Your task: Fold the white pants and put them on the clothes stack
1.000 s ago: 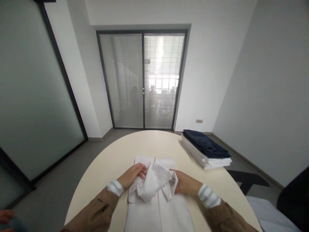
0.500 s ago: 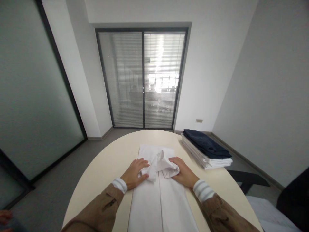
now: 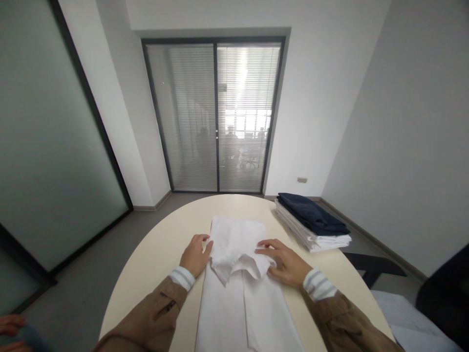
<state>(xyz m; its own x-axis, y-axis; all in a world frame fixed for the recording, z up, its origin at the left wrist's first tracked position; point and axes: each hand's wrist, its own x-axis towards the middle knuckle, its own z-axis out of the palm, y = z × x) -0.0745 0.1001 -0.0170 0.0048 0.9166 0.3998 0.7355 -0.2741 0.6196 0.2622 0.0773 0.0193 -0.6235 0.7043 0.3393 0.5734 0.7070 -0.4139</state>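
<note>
A white shirt (image 3: 224, 313), folded into a long strip, lies on the round table with its collar (image 3: 249, 266) standing up loosely and a flat folded part beyond it. At the shirt's left edge my left hand (image 3: 197, 254) rests with thumb and index fingertips touching the cloth, a gap showing between them. My right hand (image 3: 286, 261) is over the right side by the collar. Its fingers are spread, the index reaching onto the fabric, and its thumb side is partly hidden. Neither hand shows a firm grip.
On the table's (image 3: 154, 274) right side sits a stack of folded white clothes (image 3: 322, 243) topped by dark navy garments (image 3: 311, 215). Beyond the right edge are a black chair arm (image 3: 377, 264) and white cloth (image 3: 403, 313). Another person's hand (image 3: 10, 325) shows at the lower left.
Both hands have let go of the bunched cloth and spread outward to the shirt's edges. The crumpled part now lies flatter, with the collar turned toward me.
</note>
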